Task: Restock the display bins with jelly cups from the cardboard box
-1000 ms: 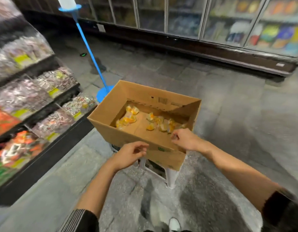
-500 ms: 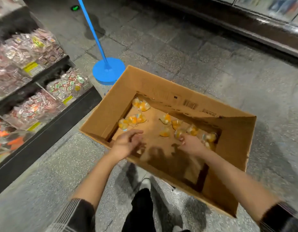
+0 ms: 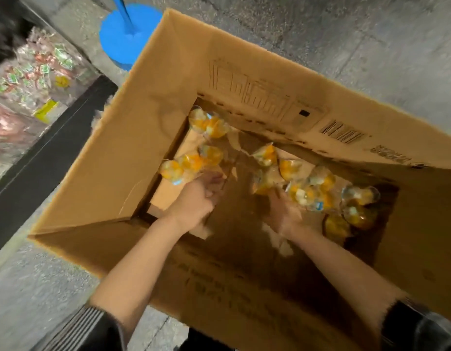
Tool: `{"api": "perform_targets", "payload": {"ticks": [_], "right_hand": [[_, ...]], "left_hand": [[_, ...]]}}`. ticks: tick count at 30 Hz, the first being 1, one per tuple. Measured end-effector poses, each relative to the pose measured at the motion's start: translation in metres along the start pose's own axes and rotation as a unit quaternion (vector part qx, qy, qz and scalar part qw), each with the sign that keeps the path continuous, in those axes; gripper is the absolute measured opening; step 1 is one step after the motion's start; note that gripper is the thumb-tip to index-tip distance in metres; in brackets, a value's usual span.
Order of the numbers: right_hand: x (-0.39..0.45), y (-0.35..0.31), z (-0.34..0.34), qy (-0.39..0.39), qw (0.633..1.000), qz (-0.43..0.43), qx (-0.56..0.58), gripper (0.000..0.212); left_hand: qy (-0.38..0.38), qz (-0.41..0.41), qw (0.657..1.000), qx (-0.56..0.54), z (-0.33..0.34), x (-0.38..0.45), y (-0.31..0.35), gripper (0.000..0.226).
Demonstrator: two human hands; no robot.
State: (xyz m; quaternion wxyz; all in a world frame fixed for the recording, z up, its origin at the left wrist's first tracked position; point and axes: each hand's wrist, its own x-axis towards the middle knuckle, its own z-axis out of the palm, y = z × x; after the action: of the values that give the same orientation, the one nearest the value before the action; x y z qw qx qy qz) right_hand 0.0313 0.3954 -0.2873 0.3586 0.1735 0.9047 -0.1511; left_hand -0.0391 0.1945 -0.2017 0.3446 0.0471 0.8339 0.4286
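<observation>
Jelly cups (image 3: pixel 299 191) lay blurred in the cardboard box (image 3: pixel 148 117) — left hand (image 3: pixel 196 198) apparently curled at some, right hand (image 3: pixel 282 211) grip indeterminable.

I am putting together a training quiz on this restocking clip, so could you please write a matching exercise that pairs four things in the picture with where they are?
Things
1. jelly cups
2. blue stand base
3. display bins
4. left hand

Places
A. on the stone floor beyond the cardboard box's far corner
B. along the picture's left edge, filled with wrapped sweets
C. scattered on the bottom of the cardboard box
D. reaching down inside the box, next to the cluster of cups by the left wall

Pairs: 1-C, 2-A, 3-B, 4-D
</observation>
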Motion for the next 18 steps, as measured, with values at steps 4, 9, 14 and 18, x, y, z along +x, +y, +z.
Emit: {"api": "perform_targets", "payload": {"ticks": [4, 9, 14, 18], "right_hand": [[0.026, -0.007, 0.019, 0.111, 0.988, -0.018, 0.108, 0.062], [0.043, -0.008, 0.023, 0.212, 0.971, 0.006, 0.108, 0.062], [0.056, -0.008, 0.014, 0.18, 0.977, 0.013, 0.114, 0.066], [0.044, -0.005, 0.006, 0.08, 0.958, 0.007, 0.273, 0.072]], "left_hand": [[0.035, 0.056, 0.996, 0.055, 0.003, 0.008, -0.006, 0.05], [0.054, 0.071, 0.991, 0.101, 0.013, 0.009, -0.015, 0.058], [0.03, 0.057, 0.993, 0.098, 0.026, 0.012, -0.023, 0.07], [0.01, 0.063, 0.989, 0.136, 0.023, 0.009, -0.021, 0.082]]}}
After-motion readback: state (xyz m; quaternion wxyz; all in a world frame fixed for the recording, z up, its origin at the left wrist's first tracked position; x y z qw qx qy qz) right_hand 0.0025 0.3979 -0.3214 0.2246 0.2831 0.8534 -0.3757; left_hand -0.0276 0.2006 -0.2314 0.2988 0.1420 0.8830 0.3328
